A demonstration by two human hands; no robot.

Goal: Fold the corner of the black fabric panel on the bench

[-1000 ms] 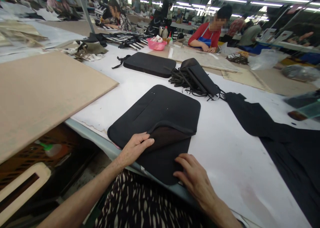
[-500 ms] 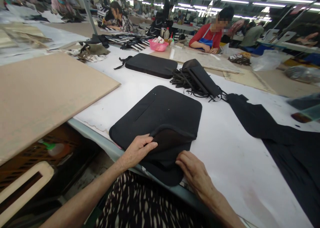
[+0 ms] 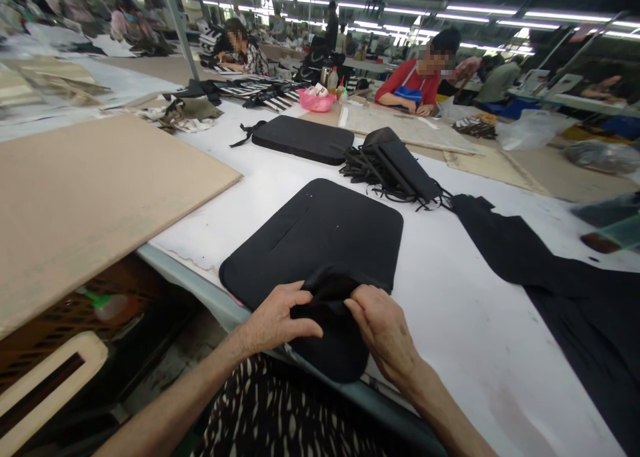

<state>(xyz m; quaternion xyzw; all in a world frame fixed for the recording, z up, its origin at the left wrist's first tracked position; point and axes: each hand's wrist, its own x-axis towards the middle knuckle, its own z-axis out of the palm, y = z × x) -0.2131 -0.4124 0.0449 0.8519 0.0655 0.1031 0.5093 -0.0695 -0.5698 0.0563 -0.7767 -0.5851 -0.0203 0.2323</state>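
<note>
A black padded fabric panel (image 3: 320, 227) with rounded corners lies before me, a thin slit line across it. Its near part is folded up in loose cloth, with a dark hollow between my hands. My left hand (image 3: 283, 317) grips the fold's left side with curled fingers, its thumb stretched apart over the cloth below; some fingertips are hidden. On the right, my right hand (image 3: 385, 327) pinches the raised cloth edge between thumb and fingers. The panel's nearest rounded end overhangs the table edge.
The white tabletop (image 3: 450, 350) carries a black padded piece (image 3: 303, 139), a bundle of black straps (image 3: 367, 167) and long black fabric (image 3: 575, 303). At left lies a beige board (image 3: 110, 197). A pink basket (image 3: 317, 101) stands farther back, near a co-worker in red (image 3: 413, 83).
My right hand has moved up and left from the panel's near right edge to the raised fold. The fold is bunched closer between both hands; my left thumb has moved away from the index finger.
</note>
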